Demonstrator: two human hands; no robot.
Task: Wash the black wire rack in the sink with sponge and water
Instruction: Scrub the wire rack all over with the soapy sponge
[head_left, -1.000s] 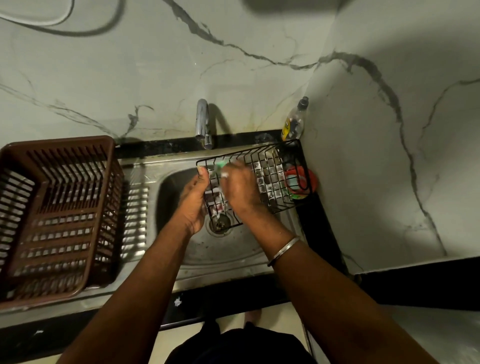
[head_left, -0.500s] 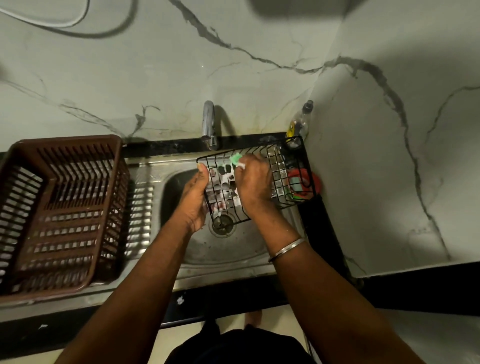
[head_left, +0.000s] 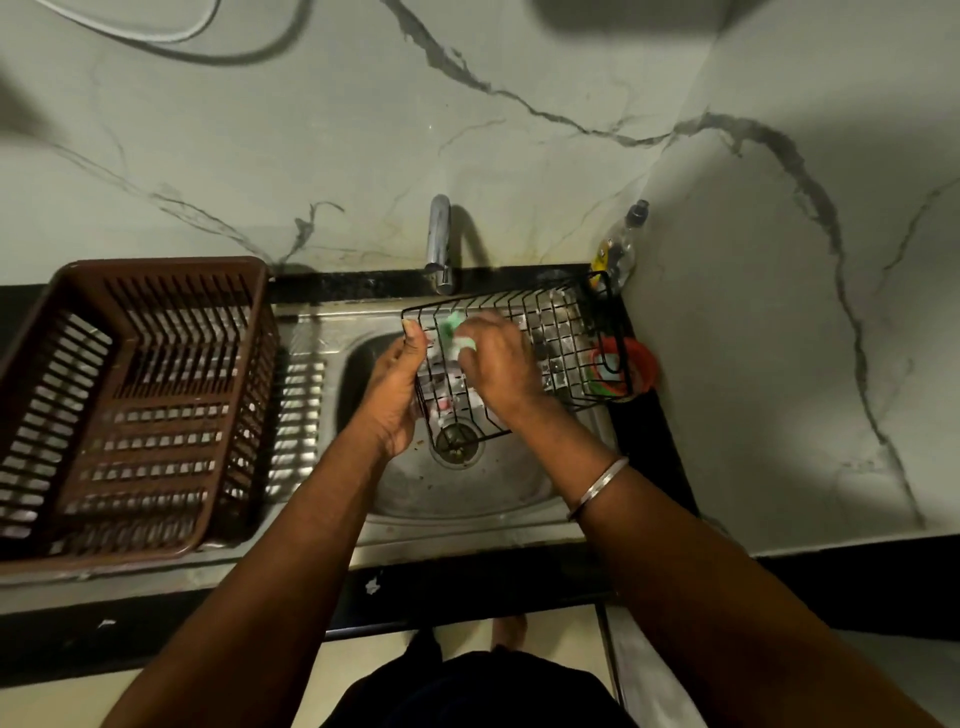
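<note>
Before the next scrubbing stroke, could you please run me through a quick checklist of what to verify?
1. Left hand holds the wire rack by its left edge: ok.
2. Right hand presses the green sponge against the wires: ok.
3. Rack is over the sink basin: ok, though its right end reaches past the basin.
4. Water runs from the tap: cannot tell.
5. Rack's right end is apart from the orange-rimmed item: cannot tell.

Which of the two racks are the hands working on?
The black wire rack, over the sink: left hand grips its left edge, right hand presses a green sponge onto it. The brown plastic basket sits apart on the drainboard, untouched.
</note>
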